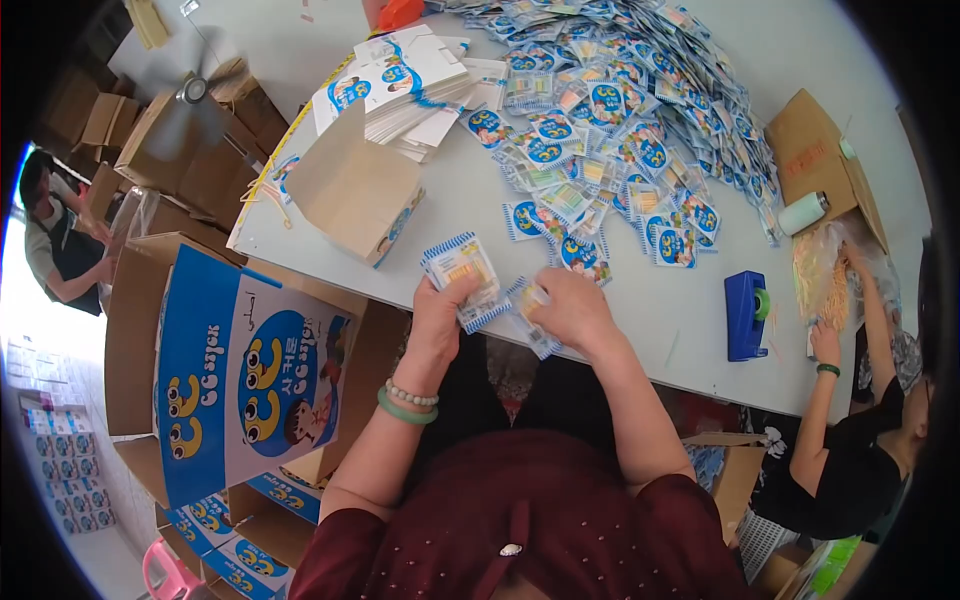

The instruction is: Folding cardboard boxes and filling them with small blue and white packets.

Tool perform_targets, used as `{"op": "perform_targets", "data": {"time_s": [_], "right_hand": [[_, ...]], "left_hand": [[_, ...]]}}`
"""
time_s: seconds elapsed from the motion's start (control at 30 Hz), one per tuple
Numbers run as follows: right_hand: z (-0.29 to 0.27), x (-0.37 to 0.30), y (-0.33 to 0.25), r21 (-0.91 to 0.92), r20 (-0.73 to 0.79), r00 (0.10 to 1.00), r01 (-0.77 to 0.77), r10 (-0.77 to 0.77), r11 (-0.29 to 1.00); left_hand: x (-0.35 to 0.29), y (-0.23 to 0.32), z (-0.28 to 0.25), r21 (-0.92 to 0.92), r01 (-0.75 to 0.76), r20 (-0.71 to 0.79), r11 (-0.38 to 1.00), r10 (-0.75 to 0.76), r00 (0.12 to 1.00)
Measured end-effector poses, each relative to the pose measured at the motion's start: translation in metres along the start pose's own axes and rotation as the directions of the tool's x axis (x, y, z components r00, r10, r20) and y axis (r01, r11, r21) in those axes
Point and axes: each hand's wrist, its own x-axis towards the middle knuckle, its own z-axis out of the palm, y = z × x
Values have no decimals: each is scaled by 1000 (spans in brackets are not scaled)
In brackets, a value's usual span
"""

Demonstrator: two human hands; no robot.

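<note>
Currently I see left hand (pixel 437 315) gripping packets (pixel 465 275), right hand (pixel 574 308) pinching another packet (pixel 541 342), near desk (pixel 650 325) edge.

Head cam, dn over tbl (pixel 650 312)

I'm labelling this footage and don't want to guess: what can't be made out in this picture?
All in the head view:
How many small blue-and-white plastic packets the bare left hand holds: the top one covers those beneath.
Some fingers of the bare right hand: hidden under the hand itself.
Far end of the large heap of blue-and-white packets: cut off by the top edge.
Blades of the grey electric fan: blurred.
</note>
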Motion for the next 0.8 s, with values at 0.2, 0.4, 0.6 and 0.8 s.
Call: {"op": "perform_targets", "data": {"time_s": [0.2, 0.4, 0.6, 0.8], "right_hand": [[-17, -14, 23, 854, 146, 971, -221, 192, 470], [5, 6, -6, 989, 44, 992, -59, 119, 133], [26, -2, -28, 829, -284, 938, 136, 199, 543], [29, -4, -28, 509, -585, 809, 419, -55, 752]], "left_hand": [[-10, -4, 22, 179, -120, 62, 977, 110, 992], [-17, -9, 31, 137, -116, 171, 984, 92, 981], [-16, -9, 31, 151, -105, 281, 983, 59, 958], [1, 1, 7, 34, 50, 331, 998, -58, 942]]}}
